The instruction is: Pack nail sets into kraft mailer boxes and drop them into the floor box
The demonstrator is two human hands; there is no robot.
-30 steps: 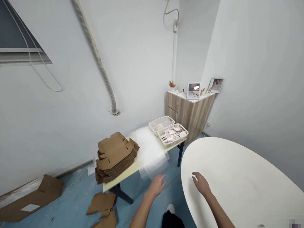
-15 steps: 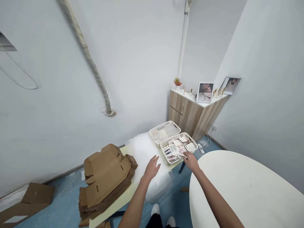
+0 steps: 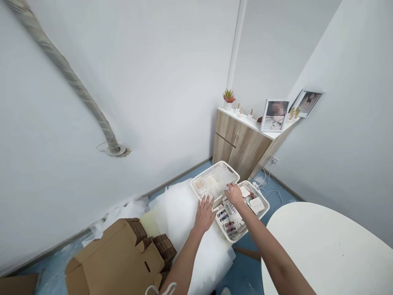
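Two white plastic baskets stand side by side on the wrap-covered table. The left-hand basket (image 3: pixel 194 189) holds clear plastic pieces and a few beige ones. In the right-hand basket (image 3: pixel 266 203) lie white cards and packs of press-on nails (image 3: pixel 231 225) in dark and pink shades. My left hand (image 3: pixel 205 215) is open, fingers spread, at the near corner of the left-hand basket. My right hand (image 3: pixel 234 194) reaches over the adjoining rims, its fingers bent downward and closed. What is between those fingers, if anything, is hidden.
Flattened brown cardboard boxes (image 3: pixel 113 258) are stacked at the left, beside white foam wrap (image 3: pixel 179 205). A round white table (image 3: pixel 325 246) is at the right. Behind stands a wooden cabinet (image 3: pixel 239 141) with a plant (image 3: pixel 229 96) and picture frames (image 3: pixel 274 116). Cables lie on the floor.
My right hand has moved left from the cards in the right-hand basket to the adjoining rims. My left hand has come forward to the left-hand basket. The view has moved closer.
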